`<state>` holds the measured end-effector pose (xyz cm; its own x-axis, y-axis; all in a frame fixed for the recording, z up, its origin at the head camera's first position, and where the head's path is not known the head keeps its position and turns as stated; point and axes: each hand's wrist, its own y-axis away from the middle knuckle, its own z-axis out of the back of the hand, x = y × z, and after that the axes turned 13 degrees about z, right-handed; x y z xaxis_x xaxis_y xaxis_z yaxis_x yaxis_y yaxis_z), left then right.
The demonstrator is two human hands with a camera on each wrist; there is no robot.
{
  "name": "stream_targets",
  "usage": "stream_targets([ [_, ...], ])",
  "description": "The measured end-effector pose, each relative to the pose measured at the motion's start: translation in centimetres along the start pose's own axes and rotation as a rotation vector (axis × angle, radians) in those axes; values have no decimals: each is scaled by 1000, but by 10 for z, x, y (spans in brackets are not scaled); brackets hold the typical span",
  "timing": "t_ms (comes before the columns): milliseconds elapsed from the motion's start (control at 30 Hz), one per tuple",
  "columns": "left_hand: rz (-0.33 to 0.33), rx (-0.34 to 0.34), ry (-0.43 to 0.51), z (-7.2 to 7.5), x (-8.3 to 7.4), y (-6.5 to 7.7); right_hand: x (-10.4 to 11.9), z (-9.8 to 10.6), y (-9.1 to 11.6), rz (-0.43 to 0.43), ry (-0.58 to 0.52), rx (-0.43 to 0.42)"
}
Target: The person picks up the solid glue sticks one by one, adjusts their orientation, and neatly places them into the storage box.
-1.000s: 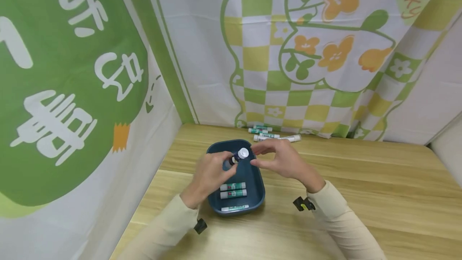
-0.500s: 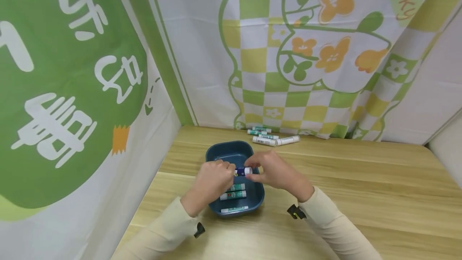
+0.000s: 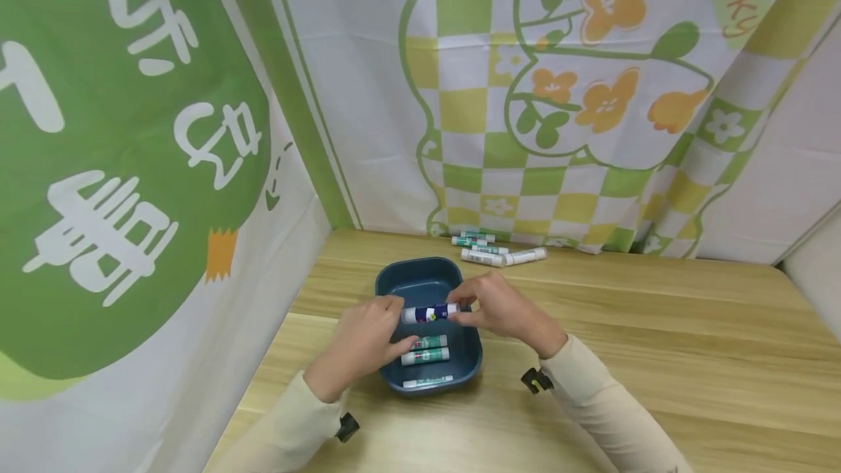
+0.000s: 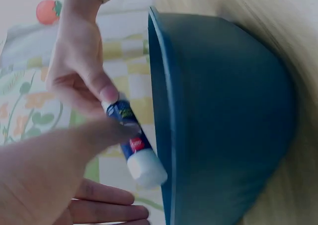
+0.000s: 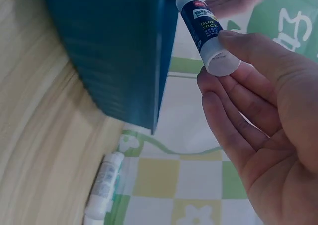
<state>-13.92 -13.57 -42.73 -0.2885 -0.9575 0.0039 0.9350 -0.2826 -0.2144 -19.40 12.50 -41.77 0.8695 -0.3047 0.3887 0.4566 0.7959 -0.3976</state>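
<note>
Two hands work on my feed: the left hand point(image 3: 358, 341) spreads thumb from fingers beside a navy glue stick point(image 3: 430, 313), contact unclear; the right hand point(image 3: 502, 312) pinches one end. I read "GLUE STICK". Its long axis runs left-right above the blue tray point(image 3: 423, 290); behind, the curtain point(image 3: 460, 50) reads "Lucky".

Bright head view, soft shadows on table point(image 3: 696, 341), dim right-wrist view, blurry left
</note>
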Motion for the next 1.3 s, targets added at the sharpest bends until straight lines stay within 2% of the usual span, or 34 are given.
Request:
stream_targets([
  [167,65,129,158,-6,15,15,-9,-5,1,-10,4,17],
  [300,105,240,265,-11,21,26,-14,-10,-1,-14,1,56],
  [433,108,294,304,-19,23,34,-17,-18,-4,-14,2,84],
  [600,106,316,312,-24,23,38,-19,-26,-8,-7,-8,100],
  [867,125,327,333,-25,24,41,-22,-34,-13,-3,-20,167],
  [1100,123,334,333,-25,25,41,-20,-37,-20,28,77,309],
  [1300,112,332,345,-25,24,41,-15,-43,-22,6,88,395],
])
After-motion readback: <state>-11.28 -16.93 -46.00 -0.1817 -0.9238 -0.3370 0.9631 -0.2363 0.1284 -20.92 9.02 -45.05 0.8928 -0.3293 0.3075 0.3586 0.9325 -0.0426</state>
